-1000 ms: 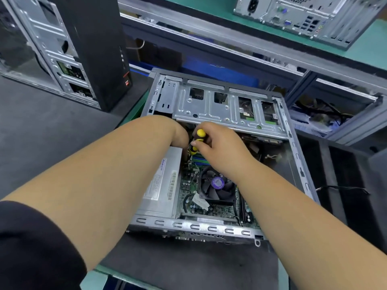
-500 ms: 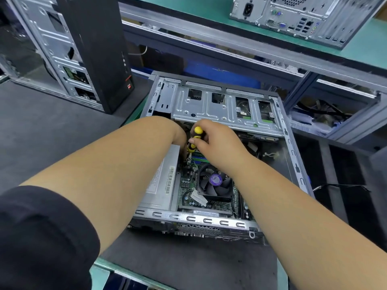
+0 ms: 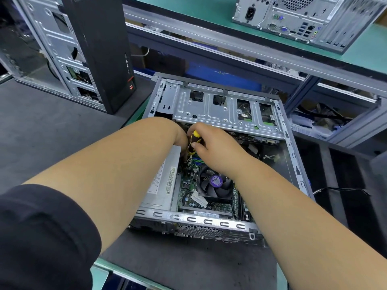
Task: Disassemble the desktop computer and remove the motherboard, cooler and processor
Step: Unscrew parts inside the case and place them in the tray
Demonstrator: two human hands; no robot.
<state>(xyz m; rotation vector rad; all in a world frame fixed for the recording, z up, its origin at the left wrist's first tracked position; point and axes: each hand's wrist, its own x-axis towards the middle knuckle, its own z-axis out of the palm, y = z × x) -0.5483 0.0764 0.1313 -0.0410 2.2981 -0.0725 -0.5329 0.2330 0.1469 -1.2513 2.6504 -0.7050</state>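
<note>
left hand [image 3: 181, 137] fingers hidden by wrist — screwdriver [image 3: 193, 143] tip unseen

Bright, even light (wide-angle warp at edges)

Open desktop computer case [image 3: 222, 107] lying on its side, silver metal, interior facing up. A yellow-and-black screwdriver [image 3: 193, 142], gripped upright, stands over the green motherboard [image 3: 188, 185]. Just below the grip sits the black cooler [image 3: 216, 185], its fan bearing a round purple label. A grey power supply [image 3: 161, 185] lies left of the grip
</note>
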